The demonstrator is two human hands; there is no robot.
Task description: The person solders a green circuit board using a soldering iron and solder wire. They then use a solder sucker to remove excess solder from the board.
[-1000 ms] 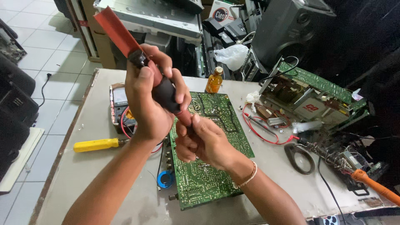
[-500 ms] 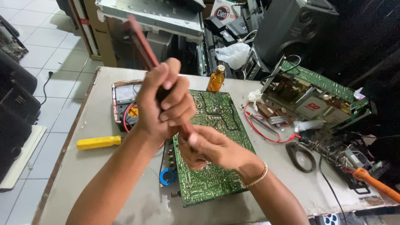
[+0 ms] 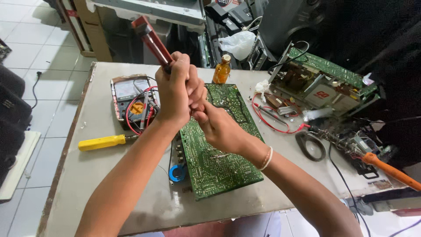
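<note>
My left hand (image 3: 177, 90) is closed around the dark grip of a red-barrelled hand tool (image 3: 151, 39) that sticks up and away to the left. My right hand (image 3: 219, 127) is pressed against the left one from below, its fingers pinching at the tool's lower tip; the tip itself is hidden between the hands. Both hands hover over a green circuit board (image 3: 219, 153) lying flat on the table.
On the grey table (image 3: 131, 202) lie a yellow-handled screwdriver (image 3: 101, 142), a multimeter (image 3: 131, 98) with red leads, a small amber bottle (image 3: 222, 69), a second circuit assembly (image 3: 324, 83) at right, a blue coil (image 3: 177, 172) and an orange-handled tool (image 3: 390, 171).
The hands have stayed over the board while the red tool swung to a steeper upright angle. The left hand shifted its grip slightly and the right hand closed in against it.
</note>
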